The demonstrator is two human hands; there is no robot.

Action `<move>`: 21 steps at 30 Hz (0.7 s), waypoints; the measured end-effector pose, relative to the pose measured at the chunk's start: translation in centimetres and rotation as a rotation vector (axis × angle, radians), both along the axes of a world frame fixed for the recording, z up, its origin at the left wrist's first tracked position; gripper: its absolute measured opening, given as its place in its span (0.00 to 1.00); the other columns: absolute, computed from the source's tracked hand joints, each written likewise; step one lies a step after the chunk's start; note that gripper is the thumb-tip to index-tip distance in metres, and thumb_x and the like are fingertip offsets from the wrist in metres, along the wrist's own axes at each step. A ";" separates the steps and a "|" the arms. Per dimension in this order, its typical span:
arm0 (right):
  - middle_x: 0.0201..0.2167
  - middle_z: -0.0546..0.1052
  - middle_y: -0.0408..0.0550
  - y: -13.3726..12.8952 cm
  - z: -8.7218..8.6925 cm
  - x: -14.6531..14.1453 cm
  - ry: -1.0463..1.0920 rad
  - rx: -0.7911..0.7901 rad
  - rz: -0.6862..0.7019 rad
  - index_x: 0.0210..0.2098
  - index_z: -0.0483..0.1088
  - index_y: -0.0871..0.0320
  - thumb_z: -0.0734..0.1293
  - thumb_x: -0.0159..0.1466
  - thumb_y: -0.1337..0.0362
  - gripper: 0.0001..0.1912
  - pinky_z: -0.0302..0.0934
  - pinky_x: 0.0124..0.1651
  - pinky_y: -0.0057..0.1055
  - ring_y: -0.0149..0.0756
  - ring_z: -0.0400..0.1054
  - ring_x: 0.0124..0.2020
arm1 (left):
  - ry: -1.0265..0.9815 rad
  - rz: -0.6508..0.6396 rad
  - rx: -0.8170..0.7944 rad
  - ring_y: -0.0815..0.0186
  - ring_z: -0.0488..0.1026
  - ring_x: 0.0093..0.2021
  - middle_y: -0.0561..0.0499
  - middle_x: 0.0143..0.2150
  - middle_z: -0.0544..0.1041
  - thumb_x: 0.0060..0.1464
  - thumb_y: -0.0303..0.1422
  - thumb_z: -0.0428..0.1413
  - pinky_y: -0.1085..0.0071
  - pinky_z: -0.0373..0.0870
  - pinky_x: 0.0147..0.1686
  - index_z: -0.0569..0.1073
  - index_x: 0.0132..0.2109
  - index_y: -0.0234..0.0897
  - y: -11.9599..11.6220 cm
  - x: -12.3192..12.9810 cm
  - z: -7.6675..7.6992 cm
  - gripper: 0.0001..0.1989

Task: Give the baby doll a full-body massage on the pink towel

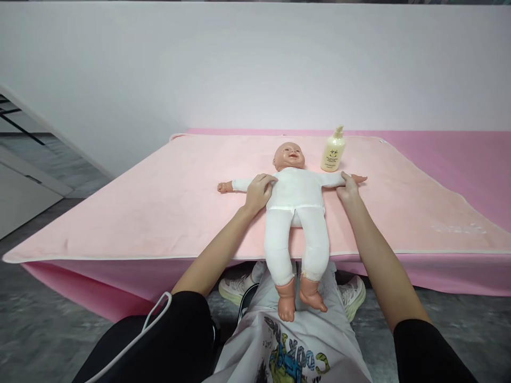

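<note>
**Doll Lay Face Up Between Two Bare Hands**

A doll in a white suit lay on its back on a peach blanket over a pink-covered desk, its arms spread wide and its legs reaching past the near edge. The left hand rested with bent fingers on the sleeve near one shoulder; whether it gripped the fabric could not be told. The right hand was closed around the other forearm, near the wrist. A pale pump bottle stood just beside the doll's head.

The torso looked soft and stuffed, likely to sag if raised by one limb, while the head, hands and feet appeared to be of firmer, smoother molding. Its weight could only be guessed, perhaps modest, with the head probably the heavier end. The surest hold appeared to be one palm beneath the head and shoulders and another beneath the hips, sparing the sleeve seams from strain.
</note>
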State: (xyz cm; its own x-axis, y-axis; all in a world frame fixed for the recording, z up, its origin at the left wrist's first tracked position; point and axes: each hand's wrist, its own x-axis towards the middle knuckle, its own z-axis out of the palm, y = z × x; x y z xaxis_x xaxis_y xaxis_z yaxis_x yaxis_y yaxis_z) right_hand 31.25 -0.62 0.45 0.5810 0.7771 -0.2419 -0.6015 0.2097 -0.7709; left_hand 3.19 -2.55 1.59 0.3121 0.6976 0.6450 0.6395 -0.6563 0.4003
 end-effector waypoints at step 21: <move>0.23 0.69 0.42 -3.1 1.4 -4.2 -1.177 -0.017 -0.085 0.34 0.68 0.59 0.57 0.55 0.69 0.11 0.55 0.35 0.28 0.31 0.60 0.25 | -0.156 0.124 0.062 0.54 0.57 0.61 0.45 0.56 0.64 0.50 0.23 0.51 0.51 0.60 0.56 0.69 0.49 0.44 -24.5 2.4 -4.9 0.19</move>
State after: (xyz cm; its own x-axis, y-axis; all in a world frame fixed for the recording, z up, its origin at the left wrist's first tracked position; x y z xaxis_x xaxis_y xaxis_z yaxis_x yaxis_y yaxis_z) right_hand 27.07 -3.71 1.82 0.5031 0.7271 0.4671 0.4968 0.1989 -0.8447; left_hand 5.58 -27.09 -3.35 0.1192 0.6816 0.7220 0.6504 -0.6030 0.4619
